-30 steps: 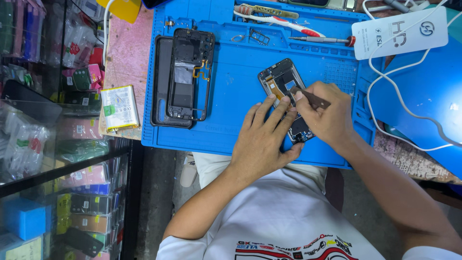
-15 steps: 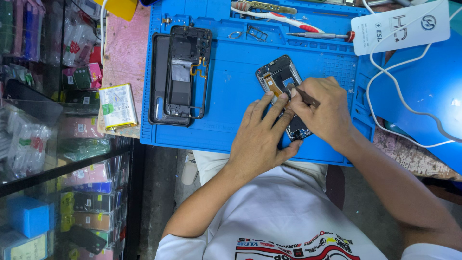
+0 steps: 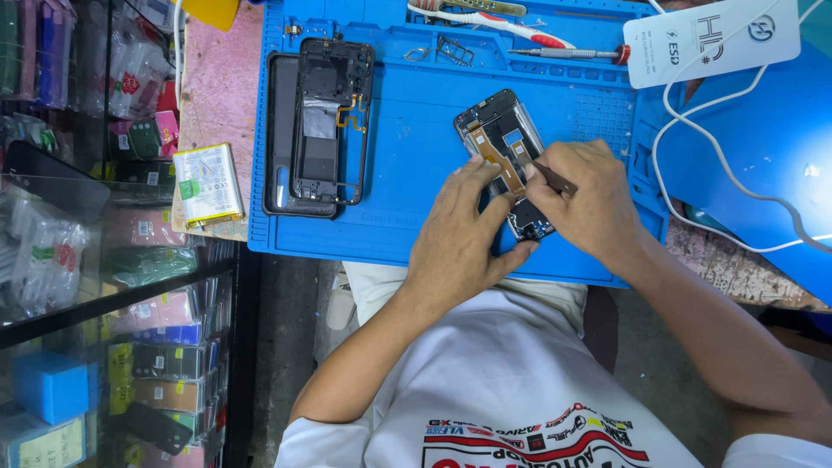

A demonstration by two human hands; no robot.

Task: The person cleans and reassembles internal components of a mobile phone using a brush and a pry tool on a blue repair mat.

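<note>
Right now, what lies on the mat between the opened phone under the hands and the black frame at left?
Bare blue mat separates opened phone from black frame, head view.

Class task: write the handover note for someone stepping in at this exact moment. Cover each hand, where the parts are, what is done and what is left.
Left hand: steadies the opened phone on the blue mat.
Right hand: holds a thin dark tool, tip on the phone's insides.
Parts: phone frame and back cover lie left on the mat; battery off its left edge; screwdriver along the top.
Done: phone opened, frame off.
Left: work inside the phone, reassembly.
</note>
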